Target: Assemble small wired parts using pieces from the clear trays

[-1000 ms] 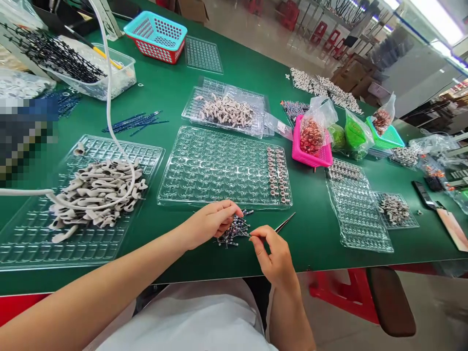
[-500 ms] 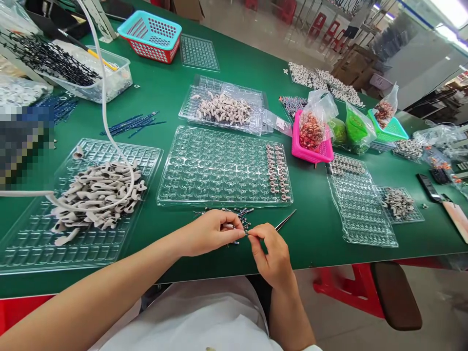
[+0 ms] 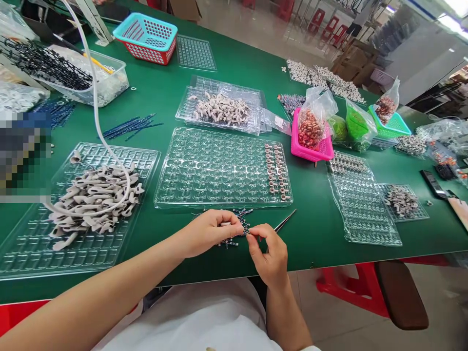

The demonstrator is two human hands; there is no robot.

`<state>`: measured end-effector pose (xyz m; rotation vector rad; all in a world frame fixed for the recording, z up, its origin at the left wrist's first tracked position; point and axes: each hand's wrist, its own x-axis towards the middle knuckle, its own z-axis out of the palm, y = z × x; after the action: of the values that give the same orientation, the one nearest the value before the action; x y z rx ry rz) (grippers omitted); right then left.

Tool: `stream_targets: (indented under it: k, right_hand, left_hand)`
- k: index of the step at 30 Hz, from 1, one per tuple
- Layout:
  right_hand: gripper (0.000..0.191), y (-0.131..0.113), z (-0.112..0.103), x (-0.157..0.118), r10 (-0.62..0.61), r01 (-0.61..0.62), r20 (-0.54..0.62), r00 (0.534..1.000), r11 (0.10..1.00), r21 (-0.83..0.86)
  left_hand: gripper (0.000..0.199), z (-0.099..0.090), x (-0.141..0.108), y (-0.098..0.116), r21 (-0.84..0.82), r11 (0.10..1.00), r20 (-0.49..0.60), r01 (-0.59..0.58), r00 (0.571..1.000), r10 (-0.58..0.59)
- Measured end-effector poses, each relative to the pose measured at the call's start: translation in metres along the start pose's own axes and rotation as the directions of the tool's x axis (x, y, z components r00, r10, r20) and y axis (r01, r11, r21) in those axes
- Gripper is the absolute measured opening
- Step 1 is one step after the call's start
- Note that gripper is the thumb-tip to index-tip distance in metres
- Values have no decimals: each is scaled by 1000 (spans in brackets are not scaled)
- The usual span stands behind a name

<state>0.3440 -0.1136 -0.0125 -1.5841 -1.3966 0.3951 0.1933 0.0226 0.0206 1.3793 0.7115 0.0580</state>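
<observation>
My left hand (image 3: pixel 212 230) is closed, with a small pale part (image 3: pixel 225 224) showing between its curled fingers. Close beside it, my right hand (image 3: pixel 269 251) pinches with thumb and forefinger; what lies between those fingertips is too small to name. Both sets of fingertips nearly meet over a loose pile of thin wired components (image 3: pixel 230 242), partly hidden under the left hand. Tweezers (image 3: pixel 285 221) lie just beyond the right hand. Beyond both hands, a clear blister tray (image 3: pixel 212 165) carries small beige parts (image 3: pixel 277 170) in rows at its right end.
At left, grey curved shells (image 3: pixel 97 195) are heaped on a clear tray (image 3: pixel 25 253), with a white cable (image 3: pixel 95 92) looping over them. More shells (image 3: pixel 221 109) sit behind. A pink basket (image 3: pixel 312 154) and another tray (image 3: pixel 369 214) stand right; a red stool (image 3: pixel 351 282) is below.
The view has shifted slightly. My hands stay together over the pile, the fingertips moving only a little; the right fingers remain pinched.
</observation>
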Motion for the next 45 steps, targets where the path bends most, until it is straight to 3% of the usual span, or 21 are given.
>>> stream_targets:
  k: [8,13,26,45]
  right_hand:
    - [6,0,4,0,38,-38,-14,999,999,23]
    - [5,1,3,0,74,-74,4,997,995,70]
    - [6,1,1,-2,134,-131,-3,991,974,182]
    - [6,2,-1,-2,97,-100,24,995,966,240]
  left_hand:
    - [33,2,1,1,-363,924,131,117,989,-74]
    - [34,2,1,0,-465,870,194,162,978,-78]
    - [38,3,0,-1,-482,867,194,126,980,-35]
    - [39,11,1,-12,-487,873,143,-7,986,87]
